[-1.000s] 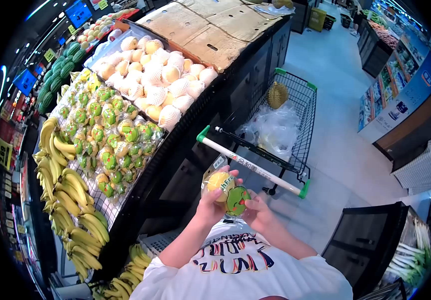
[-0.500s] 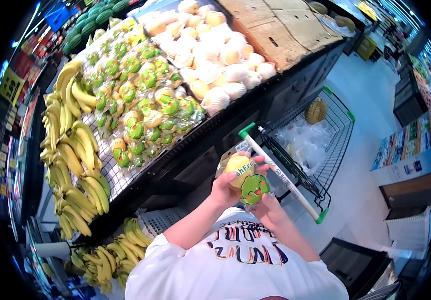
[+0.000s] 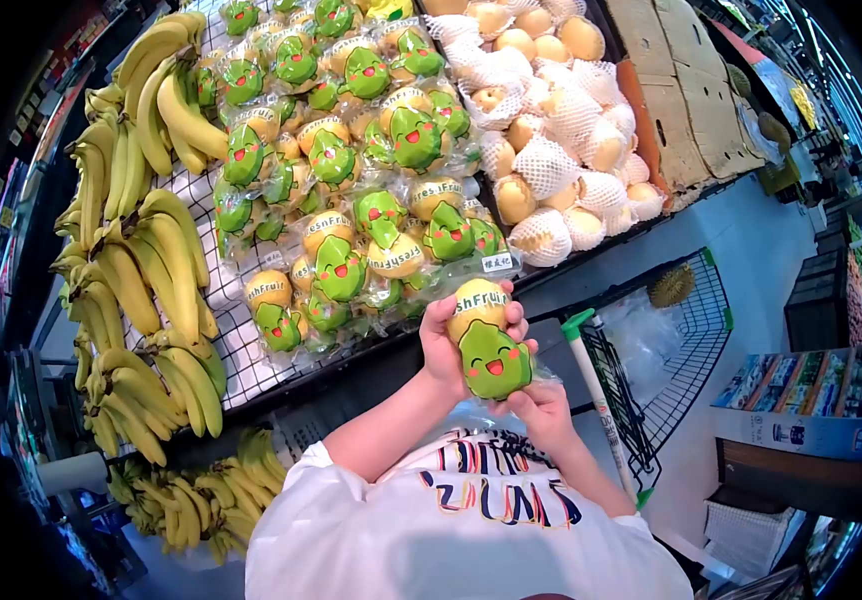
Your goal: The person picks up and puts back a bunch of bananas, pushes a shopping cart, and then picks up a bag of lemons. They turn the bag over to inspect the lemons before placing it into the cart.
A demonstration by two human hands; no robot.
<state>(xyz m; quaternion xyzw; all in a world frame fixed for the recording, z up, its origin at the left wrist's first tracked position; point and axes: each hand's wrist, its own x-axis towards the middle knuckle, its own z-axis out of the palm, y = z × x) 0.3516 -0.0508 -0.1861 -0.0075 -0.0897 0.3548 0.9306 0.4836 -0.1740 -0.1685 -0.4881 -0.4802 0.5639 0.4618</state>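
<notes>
Between my hands is a bagged yellow fruit point(image 3: 491, 345), its clear wrapper printed with "FreshFruit" and a smiling green cartoon face turned up toward me. My left hand point(image 3: 443, 350) is wrapped round its left side, with fingertips showing past the upper right edge. Lower down, my right hand point(image 3: 543, 408) pinches the bag's bottom right corner. Just beyond, similar bagged fruits point(image 3: 339, 268) lie piled on the display rack, close to the held one in this view.
Banana bunches point(image 3: 126, 270) line the rack's left side, and more bananas point(image 3: 206, 505) sit below it. Peaches in white foam nets point(image 3: 576, 165) fill the section to the right, beside flattened cardboard point(image 3: 686, 80). A shopping cart point(image 3: 686, 340) holding a durian point(image 3: 671, 287) stands at my right.
The view has shifted closer to the display, so the piled bagged fruits look larger and nearer. Both hands still hold the bagged fruit, with its printed front now facing me more squarely.
</notes>
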